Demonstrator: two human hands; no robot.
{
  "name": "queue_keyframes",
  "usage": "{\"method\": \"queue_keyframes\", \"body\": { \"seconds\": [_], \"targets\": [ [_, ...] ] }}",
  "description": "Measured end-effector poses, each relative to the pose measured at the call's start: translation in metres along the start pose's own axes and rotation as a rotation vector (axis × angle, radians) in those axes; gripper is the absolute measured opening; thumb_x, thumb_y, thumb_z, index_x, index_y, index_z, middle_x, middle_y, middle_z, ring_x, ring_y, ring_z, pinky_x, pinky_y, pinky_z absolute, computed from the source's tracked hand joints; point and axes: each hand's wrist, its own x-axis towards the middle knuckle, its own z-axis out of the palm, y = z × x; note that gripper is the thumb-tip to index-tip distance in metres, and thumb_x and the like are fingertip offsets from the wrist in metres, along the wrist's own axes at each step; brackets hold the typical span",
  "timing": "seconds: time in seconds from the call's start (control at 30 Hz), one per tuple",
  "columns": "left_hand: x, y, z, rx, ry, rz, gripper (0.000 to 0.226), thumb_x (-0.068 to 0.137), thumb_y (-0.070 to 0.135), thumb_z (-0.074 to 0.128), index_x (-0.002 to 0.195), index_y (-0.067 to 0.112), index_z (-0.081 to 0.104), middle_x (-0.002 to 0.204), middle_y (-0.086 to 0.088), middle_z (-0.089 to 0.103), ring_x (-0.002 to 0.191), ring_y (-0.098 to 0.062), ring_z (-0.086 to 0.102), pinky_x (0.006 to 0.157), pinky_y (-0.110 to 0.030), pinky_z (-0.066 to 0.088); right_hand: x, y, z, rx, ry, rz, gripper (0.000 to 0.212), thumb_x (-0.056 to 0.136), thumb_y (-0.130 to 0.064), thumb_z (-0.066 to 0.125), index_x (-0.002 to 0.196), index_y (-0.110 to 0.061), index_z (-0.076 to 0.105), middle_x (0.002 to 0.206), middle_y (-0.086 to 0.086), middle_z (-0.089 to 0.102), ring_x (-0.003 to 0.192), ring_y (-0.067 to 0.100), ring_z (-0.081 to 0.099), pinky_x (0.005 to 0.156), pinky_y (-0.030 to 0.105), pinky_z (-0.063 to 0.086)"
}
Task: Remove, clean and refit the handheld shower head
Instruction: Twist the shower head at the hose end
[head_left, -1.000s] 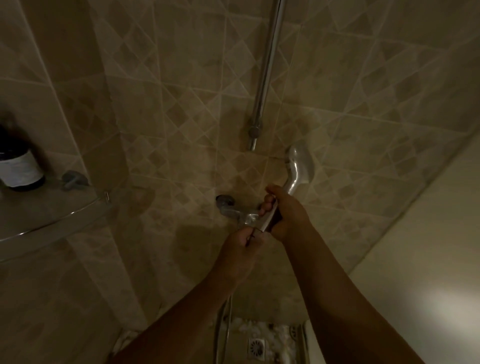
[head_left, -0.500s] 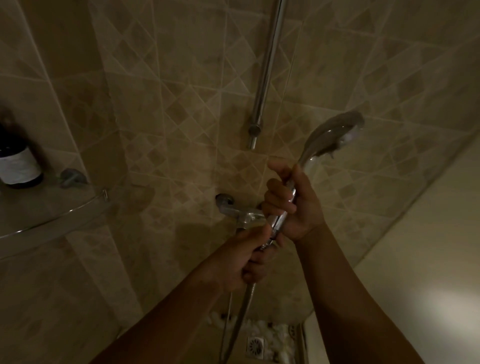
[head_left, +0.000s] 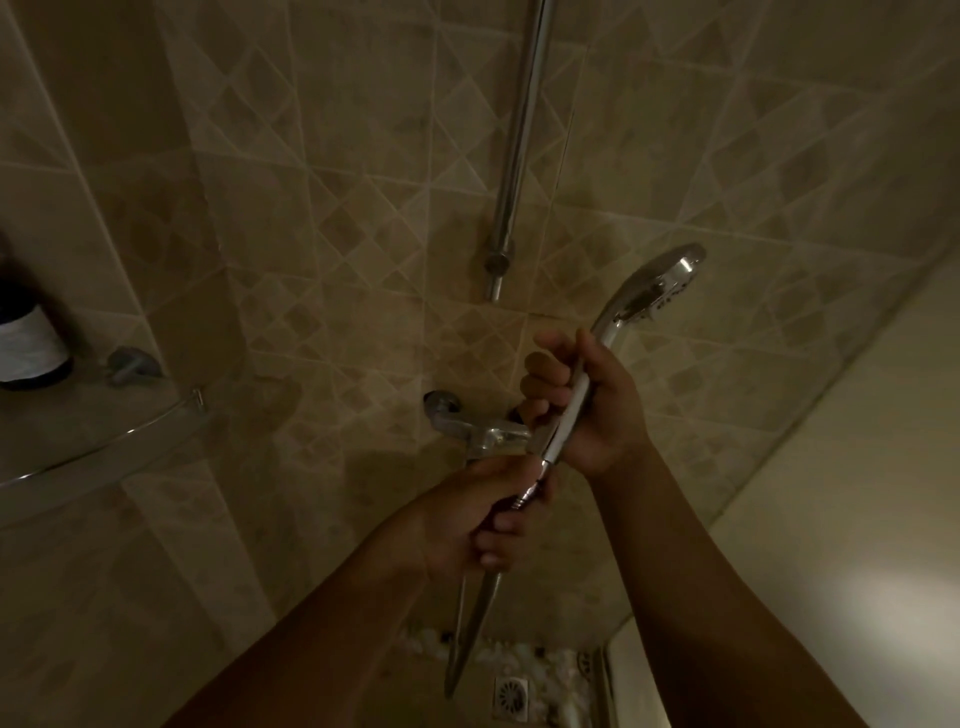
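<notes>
The chrome handheld shower head (head_left: 655, 285) points up and to the right, its spray face turned right. My right hand (head_left: 592, 410) is wrapped around its handle. Just below, my left hand (head_left: 478, 512) grips the hose nut (head_left: 530, 493) where the metal hose (head_left: 475, 623) joins the handle. The hose hangs down from my left hand toward the floor. Behind both hands sits the chrome mixer tap (head_left: 478, 428) on the tiled wall.
A chrome riser rail (head_left: 517, 150) runs up the wall above the tap. A glass corner shelf (head_left: 93, 447) at the left carries a dark bottle (head_left: 28, 338). Below are a pebble floor and a square drain (head_left: 511, 696). A pale wall (head_left: 831, 493) stands at the right.
The shower head has risen from near the tap and swung up to the right. My left hand has shifted down onto the hose nut under the handle.
</notes>
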Motion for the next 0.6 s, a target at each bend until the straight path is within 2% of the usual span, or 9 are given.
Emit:
{"method": "queue_keyframes", "body": {
  "seconds": [0.1, 0.13, 0.2, 0.23, 0.33, 0.47, 0.6],
  "targets": [
    [0.002, 0.005, 0.006, -0.009, -0.151, -0.033, 0.034, 0.088, 0.044, 0.067, 0.104, 0.015, 0.067, 0.061, 0.005, 0.049, 0.038, 0.000, 0.039, 0.041, -0.014, 0.037, 0.004, -0.004, 0.008, 0.158, -0.150, 0.054, 0.032, 0.088, -0.020, 0.068, 0.111, 0.001, 0.064, 0.057, 0.000, 0.051, 0.044, 0.004, 0.036, 0.044, 0.020, 0.041],
    [0.004, 0.004, 0.008, -0.008, -0.160, -0.040, 0.034, 0.089, 0.044, 0.067, 0.105, 0.014, 0.067, 0.061, 0.006, 0.047, 0.039, 0.000, 0.037, 0.042, -0.014, 0.037, 0.004, -0.004, 0.009, 0.181, -0.162, 0.071, 0.029, 0.089, -0.017, 0.067, 0.110, 0.002, 0.062, 0.054, -0.001, 0.046, 0.041, 0.004, 0.032, 0.041, 0.020, 0.036],
    [0.006, -0.001, 0.010, -0.008, -0.075, -0.042, 0.034, 0.085, 0.047, 0.070, 0.096, 0.016, 0.063, 0.058, 0.008, 0.040, 0.039, 0.000, 0.033, 0.040, -0.013, 0.033, 0.004, -0.004, 0.009, 0.151, -0.127, 0.101, 0.017, 0.090, -0.015, 0.063, 0.099, 0.000, 0.060, 0.051, -0.005, 0.033, 0.038, 0.004, 0.027, 0.038, 0.019, 0.030],
    [0.007, -0.005, 0.011, 0.024, 0.008, -0.031, 0.035, 0.083, 0.051, 0.071, 0.088, 0.018, 0.060, 0.057, 0.009, 0.036, 0.038, 0.000, 0.030, 0.038, -0.014, 0.030, 0.004, -0.004, 0.008, 0.107, -0.079, 0.109, 0.013, 0.092, -0.016, 0.058, 0.092, -0.003, 0.060, 0.051, -0.007, 0.028, 0.037, 0.003, 0.025, 0.036, 0.018, 0.030],
    [0.010, -0.015, 0.013, 0.162, 0.243, 0.030, 0.036, 0.081, 0.057, 0.064, 0.075, 0.023, 0.055, 0.054, 0.010, 0.033, 0.039, -0.001, 0.024, 0.036, -0.016, 0.022, 0.004, -0.002, 0.005, -0.035, 0.118, 0.094, 0.019, 0.094, -0.023, 0.044, 0.079, -0.012, 0.050, 0.051, -0.010, 0.020, 0.036, 0.002, 0.020, 0.035, 0.016, 0.028],
    [0.012, -0.022, 0.010, 0.251, 0.369, 0.070, 0.035, 0.094, 0.052, 0.051, 0.077, 0.021, 0.046, 0.053, 0.010, 0.031, 0.040, -0.002, 0.021, 0.036, -0.017, 0.016, 0.007, 0.008, -0.002, -0.190, 0.346, 0.028, 0.022, 0.092, -0.019, 0.052, 0.071, -0.018, 0.043, 0.043, -0.010, 0.029, 0.032, 0.003, 0.028, 0.034, 0.018, 0.027],
    [0.012, -0.030, 0.003, 0.310, 0.448, 0.052, 0.032, 0.103, 0.042, 0.044, 0.078, 0.021, 0.044, 0.054, 0.009, 0.029, 0.040, -0.002, 0.020, 0.036, -0.017, 0.016, 0.007, 0.019, -0.004, -0.305, 0.531, -0.035, 0.027, 0.095, -0.013, 0.052, 0.068, -0.014, 0.048, 0.046, -0.005, 0.033, 0.035, 0.007, 0.029, 0.036, 0.020, 0.029]
  ]
}}
